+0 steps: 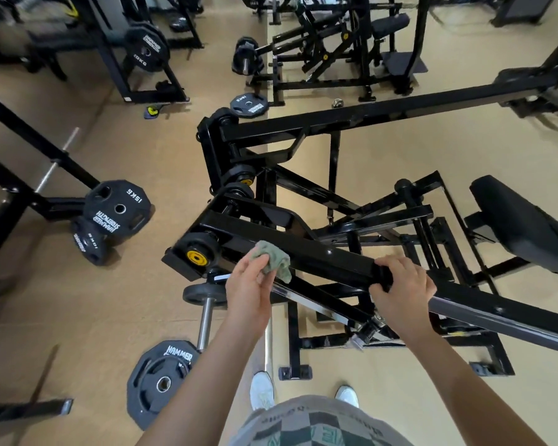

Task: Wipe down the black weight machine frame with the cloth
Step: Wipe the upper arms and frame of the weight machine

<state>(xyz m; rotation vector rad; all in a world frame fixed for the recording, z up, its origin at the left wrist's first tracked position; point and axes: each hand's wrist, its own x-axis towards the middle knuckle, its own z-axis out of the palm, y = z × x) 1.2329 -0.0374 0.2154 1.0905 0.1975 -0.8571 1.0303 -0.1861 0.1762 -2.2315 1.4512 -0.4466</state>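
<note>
The black weight machine frame [322,252] fills the middle of the view, with one long square arm running from lower left of centre to the right edge. My left hand [250,284] pinches a crumpled green cloth [272,259] against the near side of that arm, close to the yellow-capped pivot [197,257]. My right hand [403,286] grips the same arm further right, fingers curled over its top. A second long arm [383,115] runs above it.
Black weight plates [115,210] lean by a rack on the left. A plate on a steel peg [161,381] sits near my left foot. The machine's padded seat [522,223] is at the right. More machines [332,46] stand farther back on the tan floor.
</note>
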